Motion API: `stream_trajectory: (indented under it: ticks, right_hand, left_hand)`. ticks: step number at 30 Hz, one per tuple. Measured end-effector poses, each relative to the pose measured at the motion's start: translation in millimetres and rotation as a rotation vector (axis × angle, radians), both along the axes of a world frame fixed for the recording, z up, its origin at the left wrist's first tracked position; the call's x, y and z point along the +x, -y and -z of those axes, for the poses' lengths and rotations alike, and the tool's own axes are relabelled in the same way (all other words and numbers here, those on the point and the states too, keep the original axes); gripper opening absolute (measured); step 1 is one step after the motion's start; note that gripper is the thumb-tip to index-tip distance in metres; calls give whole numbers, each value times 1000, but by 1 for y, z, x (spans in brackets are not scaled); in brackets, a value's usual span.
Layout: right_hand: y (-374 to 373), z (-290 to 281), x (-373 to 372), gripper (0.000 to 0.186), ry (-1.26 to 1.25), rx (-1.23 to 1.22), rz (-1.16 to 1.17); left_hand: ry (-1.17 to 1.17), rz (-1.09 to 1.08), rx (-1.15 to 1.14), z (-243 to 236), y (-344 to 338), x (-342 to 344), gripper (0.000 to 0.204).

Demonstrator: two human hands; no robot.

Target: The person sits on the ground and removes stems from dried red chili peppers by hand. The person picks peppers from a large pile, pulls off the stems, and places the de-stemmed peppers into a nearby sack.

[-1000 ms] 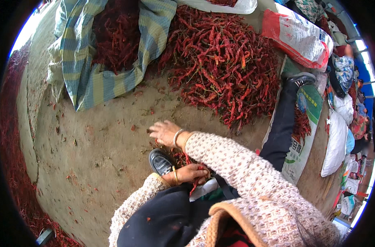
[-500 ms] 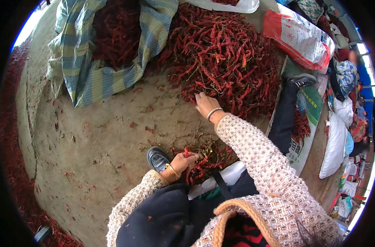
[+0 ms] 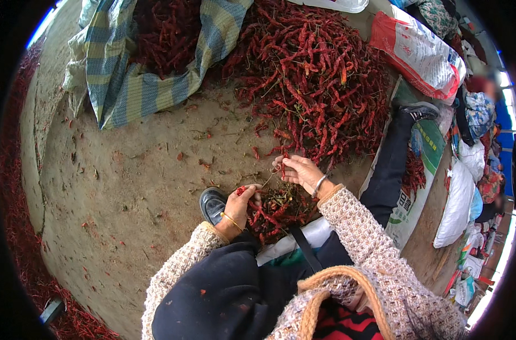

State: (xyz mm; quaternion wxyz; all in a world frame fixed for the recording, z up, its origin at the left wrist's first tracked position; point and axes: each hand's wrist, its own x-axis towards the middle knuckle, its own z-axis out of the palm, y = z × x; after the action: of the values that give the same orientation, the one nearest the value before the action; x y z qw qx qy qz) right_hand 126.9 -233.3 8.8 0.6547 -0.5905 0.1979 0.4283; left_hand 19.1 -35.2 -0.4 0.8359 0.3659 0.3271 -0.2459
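Note:
My left hand (image 3: 237,208) is closed round some red dried chillies beside my black shoe (image 3: 211,204). A little up and to the right, my right hand (image 3: 303,174) pinches a red chilli with a thin stem that stretches toward the left hand. Beneath both hands, between my legs, lies a small heap of chillies and stalks (image 3: 280,216) on a pale bag. Just beyond the right hand is a large chilli pile (image 3: 314,73), with a blue-and-yellow striped sack (image 3: 156,96) of darker chillies to its left.
A red-and-white sack (image 3: 416,56) and a green-and-white sack (image 3: 399,226) flank my outstretched right leg. White sacks (image 3: 451,209) and blurred people among bundles line the right side. Loose chillies (image 3: 20,158) form a long band along the far left, and debris dots the concrete.
My right hand went out to the big pile and has come back toward my left hand with a chilli. My left hand has risen slightly, still holding chillies.

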Motion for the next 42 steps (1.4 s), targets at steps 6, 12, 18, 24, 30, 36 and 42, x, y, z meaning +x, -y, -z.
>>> stream_trajectory:
  ticks: [6,12,18,24,30,36,42]
  right_hand:
    - [12,-12,-13,25,-82,249,54]
    - [6,-23,-25,35,115,151,-164]
    - [-19,-22,-48,48,403,38,-413]
    - [-18,-25,-64,32,142,103,-223]
    - [8,-30,-73,24,-5,28,-228]
    - [2,-37,-70,23,486,-271,-468]
    - [6,-33,-61,23,493,-251,-459]
  left_hand:
    - [14,-39,-8,-4,0,2,22]
    - [159,-19,87,-6,1,7,25]
    - [123,135,-125,-11,3,7,15]
    - [57,51,-121,-14,2,7,22]
    - [43,-30,-182,-24,8,9,19]
    - [368,269,189,-6,3,6,20]
    - [424,563,177,-11,4,1,23]
